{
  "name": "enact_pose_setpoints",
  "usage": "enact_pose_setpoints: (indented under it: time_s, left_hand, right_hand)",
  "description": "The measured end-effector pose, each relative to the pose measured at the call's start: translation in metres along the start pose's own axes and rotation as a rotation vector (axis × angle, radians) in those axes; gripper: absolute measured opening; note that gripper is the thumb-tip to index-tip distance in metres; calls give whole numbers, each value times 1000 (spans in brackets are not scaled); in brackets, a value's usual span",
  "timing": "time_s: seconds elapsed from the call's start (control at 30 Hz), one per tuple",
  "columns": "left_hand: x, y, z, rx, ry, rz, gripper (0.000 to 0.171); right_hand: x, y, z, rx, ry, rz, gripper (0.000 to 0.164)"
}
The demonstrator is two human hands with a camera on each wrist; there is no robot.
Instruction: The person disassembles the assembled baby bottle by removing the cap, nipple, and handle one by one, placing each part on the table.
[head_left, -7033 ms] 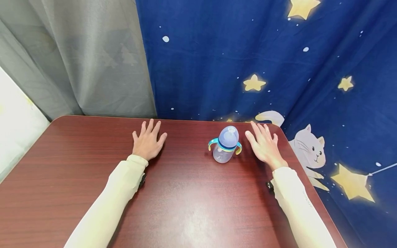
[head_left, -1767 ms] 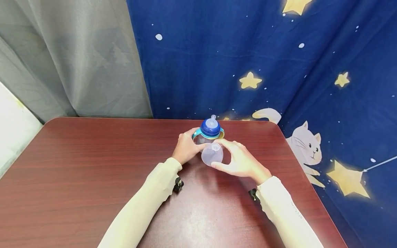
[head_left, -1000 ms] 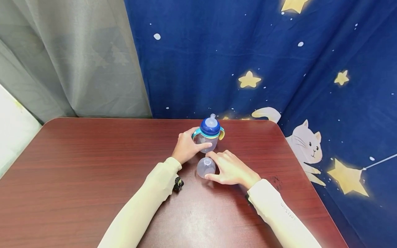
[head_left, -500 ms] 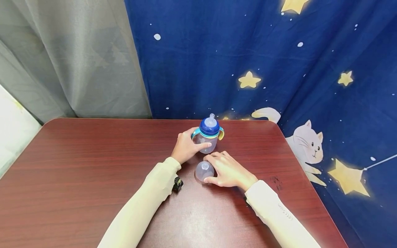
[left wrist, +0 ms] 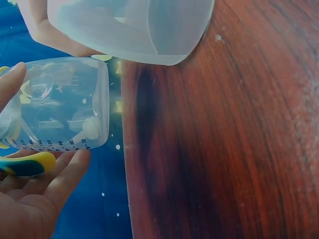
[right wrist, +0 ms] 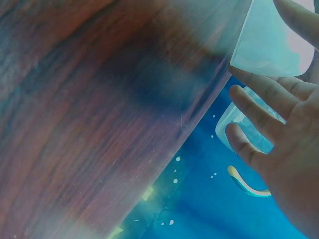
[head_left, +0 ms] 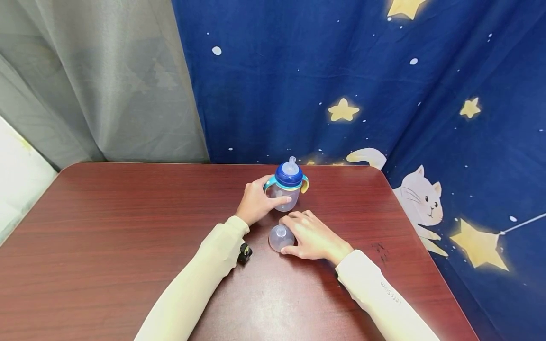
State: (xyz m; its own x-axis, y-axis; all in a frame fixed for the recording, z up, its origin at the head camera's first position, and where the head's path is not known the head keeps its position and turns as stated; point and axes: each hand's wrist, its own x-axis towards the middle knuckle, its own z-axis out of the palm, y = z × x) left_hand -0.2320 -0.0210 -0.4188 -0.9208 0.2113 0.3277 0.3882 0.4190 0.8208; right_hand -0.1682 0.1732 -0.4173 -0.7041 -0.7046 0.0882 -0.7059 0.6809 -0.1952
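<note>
My left hand (head_left: 256,200) grips a clear baby bottle (head_left: 294,198), its thumb across the front of the body. The bottle is upright, with a blue collar, a clear teat and two turquoise-and-yellow handles. In the left wrist view, a strip of blue curtain shows between its base (left wrist: 105,107) and the table's far edge. Nearer the body, my right hand (head_left: 314,237) holds the translucent domed bottle cap (head_left: 281,239) between thumb and fingers, dome up and low at the table. The right wrist view has the thumb over the cap (right wrist: 271,47) and other fingers spread beyond it.
The dark red wooden table (head_left: 141,227) has rounded far corners. Behind it hang a grey curtain (head_left: 128,94) and a blue curtain (head_left: 264,85) printed with stars and a cat.
Earlier the cap sat on the bottle, with both hands flat on the table. The left hand now holds the bottle; the right has carried the cap off, down and toward the body.
</note>
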Motion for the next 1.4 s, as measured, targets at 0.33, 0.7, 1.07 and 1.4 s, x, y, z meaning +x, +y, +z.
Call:
enact_pose_setpoints:
  time_s: [0.33, 0.7, 1.07, 1.4]
  left_hand:
    - [-1, -1, 0, 5, 0, -11, 65]
    - [-1, 0, -2, 3, 10, -3, 64]
    - [-1, -2, -2, 19, 14, -3, 65]
    - [-1, -2, -1, 30, 28, 5, 66]
  right_hand:
    - [0, -1, 1, -25, -1, -3, 58]
    - [-1, -1, 2, -26, 3, 9, 58]
    - [-2, -1, 3, -29, 43, 55, 67]
    - [15, 1, -24, 18, 612, 369, 42]
